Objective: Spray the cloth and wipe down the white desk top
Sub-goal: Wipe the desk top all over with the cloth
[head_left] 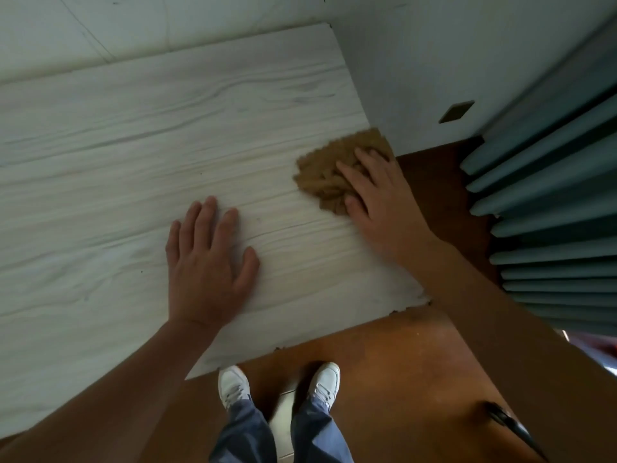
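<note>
— What is covered on the desk top (pixel 133 155)?
— Part of the brown cloth (pixel 320 175) is hidden under the right hand (pixel 380 202), and a patch of the surface is covered by the left hand (pixel 207 265). The desk's left end is cut off by the frame.
— And at lower right?
— A dark object (pixel 510 426) is blurred and cannot be identified. The curtain (pixel 551 212) is cropped by the right edge.

desk top (pixel 133 155): white wood-grain, smooth, matt | cloth (pixel 329 168): brown, nubby, rough | floor (pixel 384 362): brown, smooth
</note>
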A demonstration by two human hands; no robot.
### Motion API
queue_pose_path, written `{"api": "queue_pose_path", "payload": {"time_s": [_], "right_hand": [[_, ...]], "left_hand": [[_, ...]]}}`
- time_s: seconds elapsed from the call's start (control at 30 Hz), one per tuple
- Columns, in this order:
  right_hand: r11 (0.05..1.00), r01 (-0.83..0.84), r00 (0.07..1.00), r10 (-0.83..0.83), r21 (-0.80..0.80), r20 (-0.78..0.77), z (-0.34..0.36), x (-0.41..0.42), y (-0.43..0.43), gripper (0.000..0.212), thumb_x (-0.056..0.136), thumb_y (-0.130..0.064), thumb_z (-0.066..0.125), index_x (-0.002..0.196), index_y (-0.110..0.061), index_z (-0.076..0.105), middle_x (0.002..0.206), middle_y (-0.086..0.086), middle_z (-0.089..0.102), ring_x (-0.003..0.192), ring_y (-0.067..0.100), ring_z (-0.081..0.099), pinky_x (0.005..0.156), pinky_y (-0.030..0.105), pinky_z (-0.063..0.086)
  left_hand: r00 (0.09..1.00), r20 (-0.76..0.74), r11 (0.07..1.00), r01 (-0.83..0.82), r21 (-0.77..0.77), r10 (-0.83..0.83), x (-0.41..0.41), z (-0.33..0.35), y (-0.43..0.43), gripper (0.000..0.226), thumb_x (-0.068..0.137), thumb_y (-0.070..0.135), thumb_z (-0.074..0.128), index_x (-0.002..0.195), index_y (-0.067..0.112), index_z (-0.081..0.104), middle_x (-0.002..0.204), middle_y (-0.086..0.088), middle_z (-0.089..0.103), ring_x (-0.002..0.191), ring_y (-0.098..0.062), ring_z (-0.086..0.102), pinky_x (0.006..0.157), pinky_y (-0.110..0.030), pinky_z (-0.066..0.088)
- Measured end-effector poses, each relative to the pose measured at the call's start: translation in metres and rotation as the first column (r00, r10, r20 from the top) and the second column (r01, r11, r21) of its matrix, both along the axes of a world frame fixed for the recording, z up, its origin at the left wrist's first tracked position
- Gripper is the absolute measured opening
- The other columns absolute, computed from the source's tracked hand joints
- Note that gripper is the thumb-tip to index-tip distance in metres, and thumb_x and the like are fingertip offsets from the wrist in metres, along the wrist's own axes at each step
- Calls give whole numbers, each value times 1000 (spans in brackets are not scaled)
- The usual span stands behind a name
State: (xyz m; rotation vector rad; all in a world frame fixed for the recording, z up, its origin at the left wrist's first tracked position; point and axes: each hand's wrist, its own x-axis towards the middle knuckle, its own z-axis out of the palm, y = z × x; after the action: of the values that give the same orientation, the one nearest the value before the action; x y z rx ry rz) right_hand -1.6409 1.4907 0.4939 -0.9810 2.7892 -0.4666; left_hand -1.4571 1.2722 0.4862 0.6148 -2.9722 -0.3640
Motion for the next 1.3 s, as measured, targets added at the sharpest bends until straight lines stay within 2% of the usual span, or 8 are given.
{"api": "queue_pose_path", "payload": {"time_s": [0.17, 0.43, 0.57, 0.67, 0.8, 1.0, 1.17, 1.3], "right_hand": [[999, 40, 999, -41, 10, 24, -2, -22, -18, 52, 103, -31, 46, 154, -21, 37, 164, 10, 22, 152, 30, 15, 125, 40, 10], [999, 49, 997, -49, 9, 52, 5, 69, 51, 52, 102, -29, 47, 152, -17, 39, 162, 9, 27, 151, 29, 19, 124, 49, 19], [993, 105, 994, -107, 60, 33, 6, 133, 69, 50, 104, -31, 42, 153, -21, 36, 163, 6, 24, 152, 25, 14, 126, 43, 5], [979, 195, 979, -198, 58, 48, 6, 173, 58, 51, 104, -34, 39, 155, -25, 33, 164, 2, 21, 153, 21, 9, 125, 39, 1], [969, 244, 967, -246, 43, 60, 5, 217, 14, 52, 104, -35, 38, 155, -26, 32, 165, 1, 21, 154, 20, 5, 125, 40, -2], [992, 126, 988, -126, 10, 90, 4, 271, -82, 51, 105, -38, 34, 155, -27, 32, 166, 1, 18, 154, 19, 3, 123, 35, -11], [994, 28, 997, -36, 106, 72, 7, 262, -82, 55, 103, -47, 27, 156, -32, 27, 166, -2, 19, 154, 19, 10, 126, 40, 5], [964, 197, 979, -204, 180, 21, 7, 210, -64, 57, 104, -48, 23, 157, -28, 21, 166, 3, 15, 153, 24, 10, 125, 45, 13]], "left_hand": [[1000, 6, 1000, 17, 1, -17, 1, -2, -1, 68, 94, 50, 40, 152, 15, 44, 166, -14, 32, 158, -33, 21, 129, -53, 13], [1000, -12, 999, 28, 24, -28, 4, -4, -1, 66, 95, 50, 36, 150, 15, 43, 166, -15, 31, 157, -35, 20, 128, -54, 11], [999, -36, 991, 18, 130, -13, 7, 5, -2, 65, 96, 45, 35, 151, 14, 46, 167, -12, 32, 158, -32, 20, 130, -49, 9], [994, -104, 973, 58, 222, -36, 19, 14, -9, 60, 97, 40, 36, 149, 13, 50, 161, -11, 43, 152, -32, 33, 127, -48, 20], [981, -80, 984, 177, 21, -175, 64, 17, -44, 57, 98, 41, 36, 144, 13, 54, 154, -13, 50, 140, -37, 44, 117, -50, 28], [997, -5, 997, 72, -34, -72, 137, 11, -124, 62, 95, 47, 34, 143, 12, 54, 156, -16, 46, 142, -41, 41, 116, -54, 27], [995, -31, 994, 97, -51, -99, 162, 4, -154, 59, 96, 44, 39, 143, 12, 55, 156, -17, 45, 143, -40, 40, 116, -54, 29], [993, -73, 996, 89, -15, -89, 163, -1, -154, 58, 95, 41, 43, 143, 12, 56, 157, -17, 45, 145, -38, 38, 118, -54, 27]]}}
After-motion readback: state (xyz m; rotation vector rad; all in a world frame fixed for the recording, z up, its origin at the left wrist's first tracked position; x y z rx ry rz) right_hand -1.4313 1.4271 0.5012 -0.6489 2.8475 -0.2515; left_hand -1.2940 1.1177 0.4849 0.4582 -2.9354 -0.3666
